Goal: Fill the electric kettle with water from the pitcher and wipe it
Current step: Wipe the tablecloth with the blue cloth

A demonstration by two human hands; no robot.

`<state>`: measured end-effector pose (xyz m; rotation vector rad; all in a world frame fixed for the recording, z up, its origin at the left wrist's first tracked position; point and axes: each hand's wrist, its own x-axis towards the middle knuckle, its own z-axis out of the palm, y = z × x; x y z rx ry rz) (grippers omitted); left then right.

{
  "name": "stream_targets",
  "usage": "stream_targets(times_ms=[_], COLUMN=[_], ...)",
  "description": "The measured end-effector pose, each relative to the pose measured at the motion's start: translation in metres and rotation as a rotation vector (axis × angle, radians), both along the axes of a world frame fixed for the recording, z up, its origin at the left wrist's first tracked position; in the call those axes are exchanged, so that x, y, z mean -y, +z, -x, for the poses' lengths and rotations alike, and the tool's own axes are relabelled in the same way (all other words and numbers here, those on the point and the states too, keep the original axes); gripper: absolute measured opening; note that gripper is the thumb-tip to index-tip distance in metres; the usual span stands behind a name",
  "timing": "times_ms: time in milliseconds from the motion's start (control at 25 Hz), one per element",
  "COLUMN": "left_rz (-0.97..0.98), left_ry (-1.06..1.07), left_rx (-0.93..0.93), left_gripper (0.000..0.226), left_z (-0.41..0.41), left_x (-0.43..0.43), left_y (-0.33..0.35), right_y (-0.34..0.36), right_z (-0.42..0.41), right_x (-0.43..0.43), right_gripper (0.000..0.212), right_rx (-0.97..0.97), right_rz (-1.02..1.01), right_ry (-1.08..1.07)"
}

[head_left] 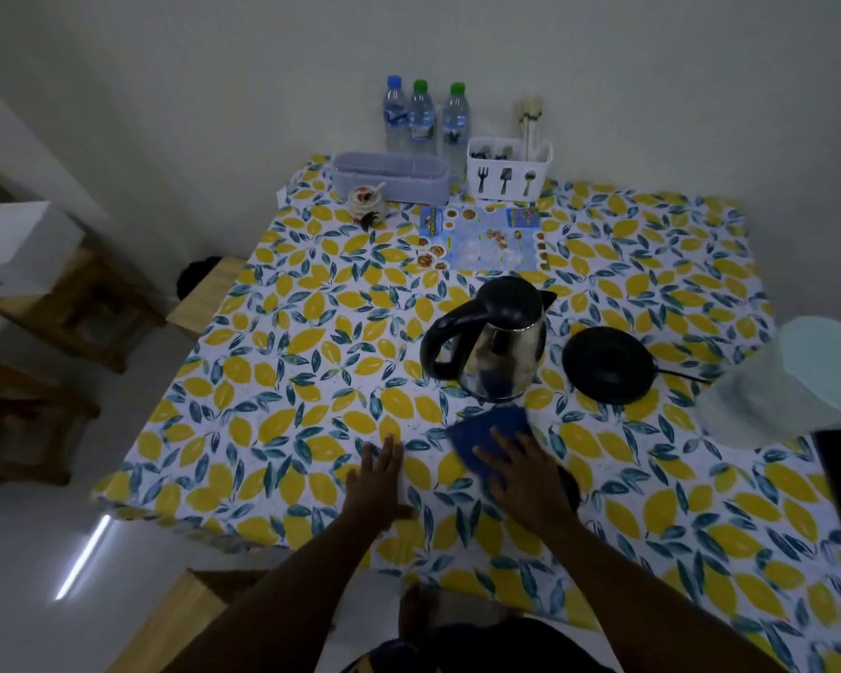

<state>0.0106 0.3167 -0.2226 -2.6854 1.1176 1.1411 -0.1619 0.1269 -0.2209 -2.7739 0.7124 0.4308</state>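
Observation:
A steel electric kettle (498, 344) with a black lid and handle stands off its base on the lemon-print tablecloth (287, 381). Its round black base (608, 364) lies just to its right. A translucent pitcher (792, 386) sits at the right edge, blurred. A blue cloth (486, 429) lies flat on the table in front of the kettle. My right hand (525, 478) rests palm down on the cloth's near part, fingers spread. My left hand (377, 483) lies flat on the tablecloth to the left of the cloth, holding nothing.
Three water bottles (421, 116) stand by the back wall. A lidded grey box (392, 177), a white cutlery holder (508, 170), a small jar (366, 202) and a printed menu (481, 238) lie at the back. Wooden stools (45, 332) stand left of the table.

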Motion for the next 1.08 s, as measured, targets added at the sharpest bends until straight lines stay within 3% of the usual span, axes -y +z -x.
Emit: stream_targets(times_ms=[120, 200, 440, 640, 800, 960, 1080], left_rz=[-0.005, -0.007, -0.010, -0.019, -0.009, 0.007, 0.007], left_ry=[-0.007, -0.006, -0.016, -0.021, -0.016, -0.003, -0.006], left_rx=[0.010, 0.011, 0.022, 0.013, 0.005, -0.003, -0.004], left_gripper=[0.117, 0.118, 0.118, 0.118, 0.118, 0.118, 0.119], left_z=[0.000, -0.002, -0.003, -0.002, -0.003, -0.003, -0.002], left_x=[-0.001, 0.000, 0.000, -0.001, 0.000, -0.002, -0.001], left_y=[-0.002, -0.005, -0.013, -0.011, -0.010, -0.013, -0.013], right_y=[-0.004, -0.009, -0.021, -0.014, -0.016, -0.025, -0.019], right_z=[0.019, 0.025, 0.011, -0.003, 0.000, -0.016, -0.054], right_x=[0.022, 0.015, -0.009, 0.046, 0.007, -0.052, -0.047], right_gripper=[0.053, 0.054, 0.048, 0.048, 0.051, 0.051, 0.051], right_rx=[0.032, 0.016, 0.010, -0.021, -0.011, -0.024, -0.036], right_rz=[-0.026, -0.022, -0.030, -0.006, 0.019, -0.026, -0.026], right_ry=[-0.382, -0.474, -0.081, -0.309, -0.429, -0.116, -0.028])
